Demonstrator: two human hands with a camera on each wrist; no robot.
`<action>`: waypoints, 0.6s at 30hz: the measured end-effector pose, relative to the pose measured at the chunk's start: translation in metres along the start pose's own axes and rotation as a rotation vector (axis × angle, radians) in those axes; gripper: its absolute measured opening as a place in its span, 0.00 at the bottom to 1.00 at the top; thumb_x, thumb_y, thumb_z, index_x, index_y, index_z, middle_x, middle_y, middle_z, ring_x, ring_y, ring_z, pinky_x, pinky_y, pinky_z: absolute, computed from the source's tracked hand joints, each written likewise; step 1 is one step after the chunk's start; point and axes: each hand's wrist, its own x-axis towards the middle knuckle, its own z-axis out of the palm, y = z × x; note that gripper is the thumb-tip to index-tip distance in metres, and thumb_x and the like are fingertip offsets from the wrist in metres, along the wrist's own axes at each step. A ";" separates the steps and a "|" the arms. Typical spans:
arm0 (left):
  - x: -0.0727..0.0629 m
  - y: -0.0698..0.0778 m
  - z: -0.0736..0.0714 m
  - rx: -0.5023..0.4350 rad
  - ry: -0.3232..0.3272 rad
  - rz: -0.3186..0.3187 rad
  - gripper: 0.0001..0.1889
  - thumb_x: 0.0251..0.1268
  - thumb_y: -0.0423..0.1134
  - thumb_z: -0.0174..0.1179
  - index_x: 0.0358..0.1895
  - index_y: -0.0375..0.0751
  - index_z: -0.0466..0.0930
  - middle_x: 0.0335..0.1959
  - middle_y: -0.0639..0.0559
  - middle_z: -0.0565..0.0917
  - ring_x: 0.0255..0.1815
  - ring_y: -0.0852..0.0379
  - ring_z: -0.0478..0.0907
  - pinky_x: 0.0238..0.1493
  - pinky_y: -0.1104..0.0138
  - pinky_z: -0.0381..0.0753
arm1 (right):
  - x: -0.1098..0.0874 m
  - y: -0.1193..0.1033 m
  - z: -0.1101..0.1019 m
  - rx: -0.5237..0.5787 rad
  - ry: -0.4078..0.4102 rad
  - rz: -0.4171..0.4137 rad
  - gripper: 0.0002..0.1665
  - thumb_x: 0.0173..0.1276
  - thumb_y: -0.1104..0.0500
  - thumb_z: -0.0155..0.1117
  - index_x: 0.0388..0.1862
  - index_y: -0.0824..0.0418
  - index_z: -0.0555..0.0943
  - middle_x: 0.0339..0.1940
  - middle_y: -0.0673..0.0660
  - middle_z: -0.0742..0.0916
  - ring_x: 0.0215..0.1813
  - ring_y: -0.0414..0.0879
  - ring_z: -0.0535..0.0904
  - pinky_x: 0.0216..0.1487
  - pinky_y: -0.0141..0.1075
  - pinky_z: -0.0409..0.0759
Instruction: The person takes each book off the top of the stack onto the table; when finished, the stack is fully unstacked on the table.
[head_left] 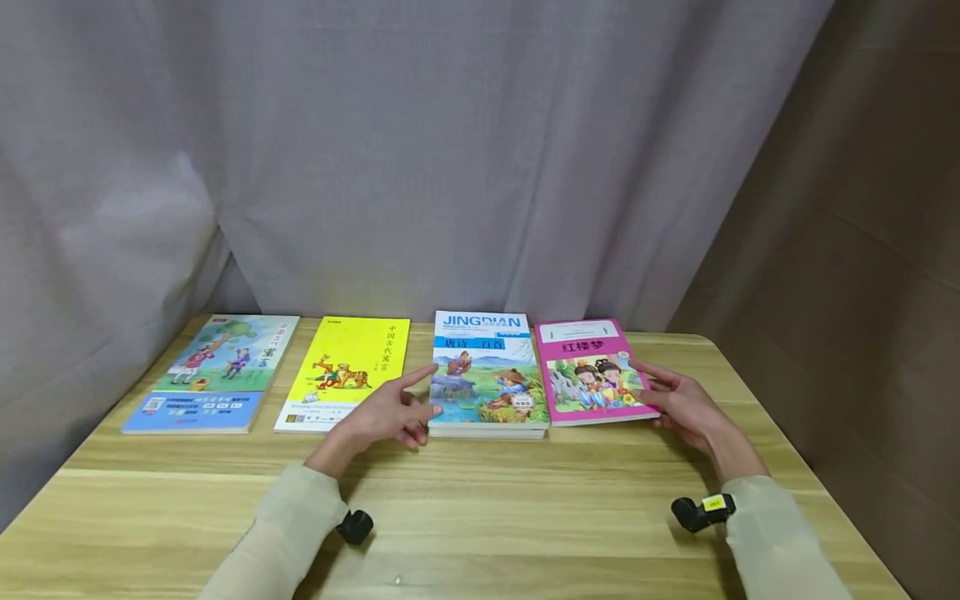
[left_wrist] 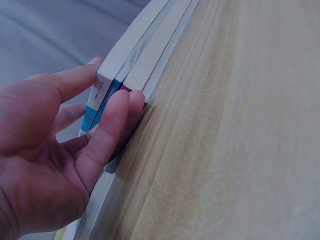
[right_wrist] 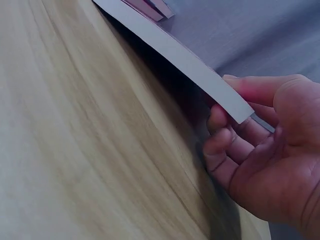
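A pink picture book (head_left: 596,392) lies right of centre, its right edge between the thumb and fingers of my right hand (head_left: 686,408). In the right wrist view, the thumb lies over the pink book (right_wrist: 190,65) and fingers reach beneath it, with that edge tilted up off the table. My left hand (head_left: 386,414) is at the left side of a blue-and-green book (head_left: 487,383), index finger and thumb extended and touching its edge. The left wrist view shows the blue-and-green book (left_wrist: 104,82) on top of another book (left_wrist: 155,52).
Left of my left hand lies a yellow book (head_left: 345,350) with a tiger on its cover. Farther left is a green-and-blue book (head_left: 217,367). All rest on a wooden table (head_left: 525,517), with a grey curtain (head_left: 450,167) behind and a brown one (head_left: 862,250) at right.
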 end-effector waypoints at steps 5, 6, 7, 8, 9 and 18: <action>-0.002 0.000 -0.001 0.002 -0.002 0.007 0.43 0.77 0.41 0.65 0.87 0.58 0.51 0.34 0.41 0.83 0.26 0.54 0.84 0.31 0.64 0.90 | 0.003 -0.001 0.000 -0.049 0.013 0.028 0.43 0.80 0.55 0.64 0.88 0.50 0.56 0.84 0.73 0.63 0.43 0.36 0.87 0.40 0.34 0.87; -0.002 0.000 -0.001 0.003 -0.005 0.014 0.43 0.77 0.41 0.65 0.87 0.57 0.50 0.34 0.41 0.83 0.26 0.54 0.84 0.31 0.64 0.90 | 0.003 -0.001 0.000 -0.058 0.016 0.029 0.43 0.80 0.56 0.64 0.87 0.50 0.57 0.84 0.72 0.64 0.43 0.36 0.86 0.38 0.33 0.86; -0.002 0.000 -0.001 0.002 -0.006 0.019 0.43 0.77 0.41 0.65 0.87 0.57 0.50 0.34 0.40 0.83 0.26 0.54 0.84 0.31 0.64 0.90 | 0.004 -0.001 0.000 -0.072 0.021 0.027 0.43 0.80 0.56 0.64 0.87 0.51 0.57 0.83 0.72 0.65 0.42 0.35 0.86 0.36 0.33 0.84; -0.002 0.000 -0.001 0.004 -0.006 0.022 0.43 0.77 0.41 0.65 0.87 0.57 0.51 0.34 0.40 0.83 0.26 0.54 0.84 0.30 0.64 0.90 | 0.004 0.000 0.000 -0.087 0.024 0.024 0.43 0.80 0.57 0.64 0.87 0.51 0.58 0.83 0.71 0.66 0.41 0.35 0.85 0.33 0.33 0.82; -0.002 0.000 -0.001 0.006 -0.008 0.028 0.43 0.77 0.41 0.65 0.87 0.56 0.50 0.34 0.40 0.83 0.26 0.55 0.84 0.30 0.64 0.90 | 0.005 0.000 0.000 -0.105 0.027 0.020 0.43 0.80 0.57 0.64 0.87 0.52 0.58 0.83 0.71 0.66 0.40 0.35 0.84 0.31 0.32 0.80; -0.002 0.000 0.000 0.021 -0.003 0.038 0.43 0.77 0.42 0.65 0.87 0.56 0.50 0.34 0.40 0.83 0.26 0.55 0.84 0.30 0.64 0.90 | 0.007 0.000 0.003 -0.238 0.056 0.014 0.43 0.77 0.56 0.66 0.87 0.50 0.60 0.80 0.73 0.70 0.39 0.40 0.79 0.29 0.33 0.75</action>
